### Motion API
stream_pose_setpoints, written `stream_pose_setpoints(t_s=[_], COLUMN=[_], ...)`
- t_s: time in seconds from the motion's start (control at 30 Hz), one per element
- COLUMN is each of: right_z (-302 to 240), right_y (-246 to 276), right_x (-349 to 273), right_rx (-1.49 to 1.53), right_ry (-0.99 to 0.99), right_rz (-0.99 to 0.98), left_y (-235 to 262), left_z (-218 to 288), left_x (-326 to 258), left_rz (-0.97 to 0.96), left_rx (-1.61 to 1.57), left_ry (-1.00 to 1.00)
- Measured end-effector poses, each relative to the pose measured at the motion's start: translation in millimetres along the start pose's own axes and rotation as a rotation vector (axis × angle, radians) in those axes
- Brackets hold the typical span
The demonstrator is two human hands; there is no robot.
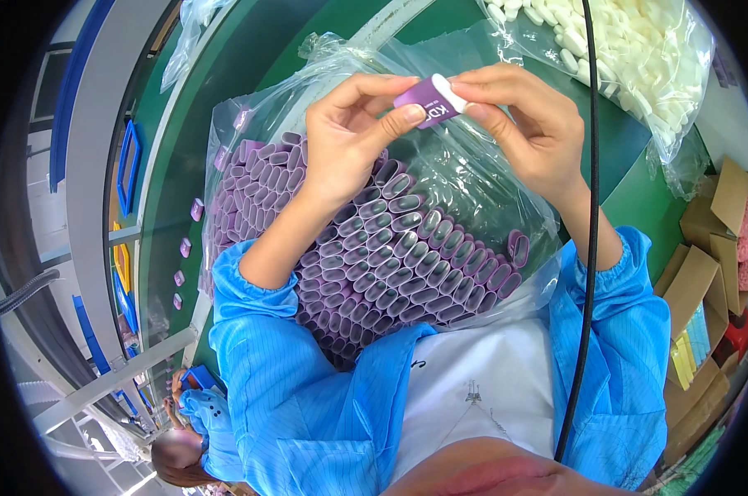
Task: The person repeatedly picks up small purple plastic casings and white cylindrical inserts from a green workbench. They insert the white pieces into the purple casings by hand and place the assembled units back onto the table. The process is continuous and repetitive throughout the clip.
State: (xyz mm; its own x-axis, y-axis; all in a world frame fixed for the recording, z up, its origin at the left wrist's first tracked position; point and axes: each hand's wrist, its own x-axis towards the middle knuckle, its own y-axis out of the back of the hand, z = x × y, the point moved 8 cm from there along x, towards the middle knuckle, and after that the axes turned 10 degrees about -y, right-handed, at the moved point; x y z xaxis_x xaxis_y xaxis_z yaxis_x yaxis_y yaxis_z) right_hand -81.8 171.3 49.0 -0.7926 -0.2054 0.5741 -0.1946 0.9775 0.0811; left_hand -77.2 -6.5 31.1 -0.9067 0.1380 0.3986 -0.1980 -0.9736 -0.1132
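Note:
In front of me my left hand (349, 136) pinches a small purple oval casing (422, 99) with light lettering, between thumb and fingers. My right hand (529, 124) grips the white oval end piece (449, 93) at the casing's right end, thumb below and fingers above. The white piece meets the casing; how deep it sits inside I cannot tell. Below both hands lies a large pile of open-ended purple casings (390, 260), packed side by side, most with their hollow ends up. A clear plastic bag (465, 169) spreads under and around them.
At the far right, another clear bag holds many white oval pieces (614, 58). A black cable (591, 248) hangs down at my right. Several purple pieces (185, 246) sit on the green belt at left. Cardboard boxes (692, 281) stand right; a co-worker (204, 430) sits lower left.

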Motion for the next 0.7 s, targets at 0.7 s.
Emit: stream_pose_setpoints(t_s=[0.7], right_z=[-17.9], right_y=[-7.5], right_x=[-3.5], right_rx=[-0.219], right_ry=[0.251], right_rz=[-0.014], left_y=[-2.6], left_z=[26.9], left_x=[6.1], left_rz=[-0.03], left_rx=[0.266], left_ry=[-0.069])
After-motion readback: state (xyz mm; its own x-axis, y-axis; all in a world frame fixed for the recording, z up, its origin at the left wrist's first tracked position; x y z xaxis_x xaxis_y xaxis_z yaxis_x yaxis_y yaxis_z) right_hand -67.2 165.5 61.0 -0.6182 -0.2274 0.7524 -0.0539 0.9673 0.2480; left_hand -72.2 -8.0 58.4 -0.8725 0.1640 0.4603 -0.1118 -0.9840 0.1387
